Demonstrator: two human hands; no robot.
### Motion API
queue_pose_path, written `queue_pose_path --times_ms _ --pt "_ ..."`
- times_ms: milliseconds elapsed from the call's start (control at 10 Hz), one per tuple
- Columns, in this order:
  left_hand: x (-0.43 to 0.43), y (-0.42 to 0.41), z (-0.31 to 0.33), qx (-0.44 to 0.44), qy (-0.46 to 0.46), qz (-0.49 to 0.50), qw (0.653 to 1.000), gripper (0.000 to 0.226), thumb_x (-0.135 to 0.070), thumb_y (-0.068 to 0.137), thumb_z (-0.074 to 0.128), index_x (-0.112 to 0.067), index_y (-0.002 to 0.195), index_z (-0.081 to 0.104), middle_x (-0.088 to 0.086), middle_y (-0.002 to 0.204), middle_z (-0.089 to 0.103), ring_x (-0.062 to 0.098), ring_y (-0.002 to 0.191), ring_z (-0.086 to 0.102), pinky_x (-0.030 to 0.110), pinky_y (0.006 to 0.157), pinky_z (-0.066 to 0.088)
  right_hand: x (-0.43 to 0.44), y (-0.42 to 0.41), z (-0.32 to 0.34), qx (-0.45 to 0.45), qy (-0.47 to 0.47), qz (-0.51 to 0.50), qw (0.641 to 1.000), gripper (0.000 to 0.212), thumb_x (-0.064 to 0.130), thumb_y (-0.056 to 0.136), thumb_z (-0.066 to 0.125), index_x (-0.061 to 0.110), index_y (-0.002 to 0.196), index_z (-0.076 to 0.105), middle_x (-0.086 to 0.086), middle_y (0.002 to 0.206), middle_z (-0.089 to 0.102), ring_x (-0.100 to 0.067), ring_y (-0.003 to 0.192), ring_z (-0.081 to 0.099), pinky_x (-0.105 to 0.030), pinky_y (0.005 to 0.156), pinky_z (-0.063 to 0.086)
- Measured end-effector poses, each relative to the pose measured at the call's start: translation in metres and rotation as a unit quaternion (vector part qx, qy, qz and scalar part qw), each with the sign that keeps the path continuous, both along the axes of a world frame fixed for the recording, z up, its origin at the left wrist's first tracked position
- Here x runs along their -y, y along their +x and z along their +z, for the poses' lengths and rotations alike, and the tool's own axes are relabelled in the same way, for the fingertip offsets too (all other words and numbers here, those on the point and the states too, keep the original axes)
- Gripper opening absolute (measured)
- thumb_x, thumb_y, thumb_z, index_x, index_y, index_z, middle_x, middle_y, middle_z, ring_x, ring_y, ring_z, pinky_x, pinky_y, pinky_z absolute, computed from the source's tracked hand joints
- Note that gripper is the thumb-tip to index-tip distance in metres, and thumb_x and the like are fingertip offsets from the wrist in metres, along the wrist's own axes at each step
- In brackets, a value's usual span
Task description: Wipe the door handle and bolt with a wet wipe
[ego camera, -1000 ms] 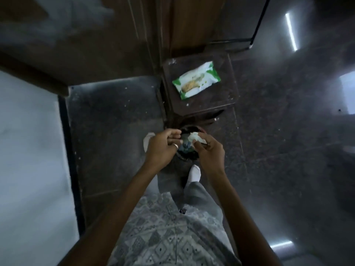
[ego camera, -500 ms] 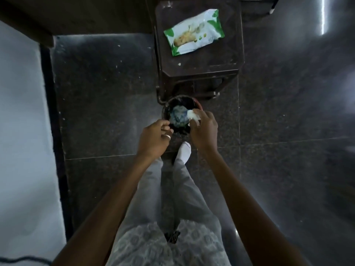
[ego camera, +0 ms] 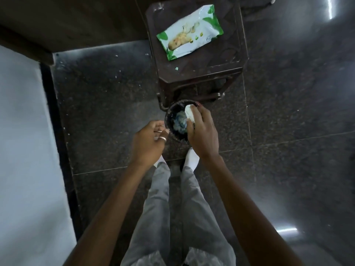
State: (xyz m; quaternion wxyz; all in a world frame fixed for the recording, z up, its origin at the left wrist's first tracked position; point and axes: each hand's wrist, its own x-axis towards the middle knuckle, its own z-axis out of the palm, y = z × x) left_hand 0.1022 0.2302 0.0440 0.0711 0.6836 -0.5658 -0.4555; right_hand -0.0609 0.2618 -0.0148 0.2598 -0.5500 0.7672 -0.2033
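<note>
We stand on a dark speckled floor (ego camera: 288,112), with a pale wall (ego camera: 23,150) along our left side. Ahead sits a dark brown stool (ego camera: 201,73), and a green and white pack (ego camera: 190,32) lies flat on its seat. Touching the stool's near foot is a small black bin (ego camera: 172,116) with crumpled bluish waste inside. Our grey trousers (ego camera: 159,208) and white socks (ego camera: 192,156) end just short of the bin. Our right hand (ego camera: 203,135) hangs over the bin's right rim, fingers pinched round a crumpled white wipe (ego camera: 189,112) held above the opening. Our left hand (ego camera: 148,143), wearing a ring (ego camera: 162,138), is loosely curled beside the bin's left rim, holding nothing we can see.
</note>
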Motion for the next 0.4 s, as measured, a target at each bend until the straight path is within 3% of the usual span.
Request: queue_pose_path --times_ms 100,400 --pt "0.000 -0.005 -0.002 -0.002 0.006 -0.005 1.000 0.029 -0.026 0.095 0.063 -0.019 0.123 0.063 -0.008 0.107 0.070 0.001 0.092 0.064 -0.006 0.068 0.038 -0.005 -0.003 -0.029 0.017 0.116 0.015 0.993 0.055 0.026 0.100 0.055 0.013 0.150 0.038 -0.012 0.156 0.036 -0.031 0.141 0.040 -0.051 0.096 0.055" --pt "-0.008 -0.015 0.008 -0.003 -0.005 0.002 1.000 0.031 -0.027 0.095 0.062 -0.018 0.125 0.062 -0.008 0.106 0.071 0.000 0.092 0.065 -0.002 0.067 0.040 -0.022 -0.007 -0.017 0.030 0.093 0.005 0.995 0.048 0.023 0.103 0.046 0.009 0.149 0.039 -0.014 0.154 0.039 -0.030 0.136 0.045 -0.045 0.098 0.052"
